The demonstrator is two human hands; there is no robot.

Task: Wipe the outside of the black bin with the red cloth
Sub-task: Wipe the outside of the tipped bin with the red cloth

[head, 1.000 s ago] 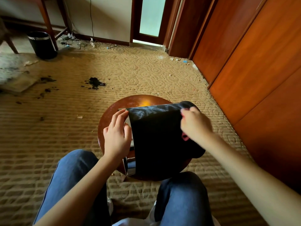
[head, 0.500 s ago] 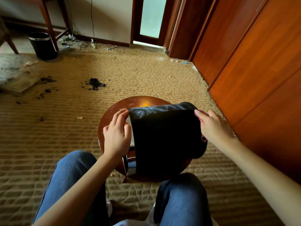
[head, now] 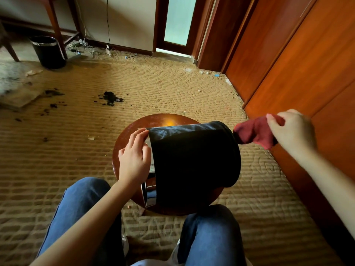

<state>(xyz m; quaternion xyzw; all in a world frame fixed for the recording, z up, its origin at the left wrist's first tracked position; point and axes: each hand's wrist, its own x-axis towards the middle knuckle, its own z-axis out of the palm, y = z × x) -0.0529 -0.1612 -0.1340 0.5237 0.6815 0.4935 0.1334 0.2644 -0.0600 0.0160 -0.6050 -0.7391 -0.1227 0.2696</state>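
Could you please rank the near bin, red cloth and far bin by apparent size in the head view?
Near bin
Red cloth and far bin: alike; distance leaves them unranked.

Black bin (head: 194, 166) lies sideways on stool; bunched red cloth (head: 253, 132) beside its base.

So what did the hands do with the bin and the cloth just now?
The right hand slid rightward off the black bin, and the red cloth it grips now hangs out beside the bin's base. The left hand stayed at the rim end, and the bin stayed on its side on the round stool.
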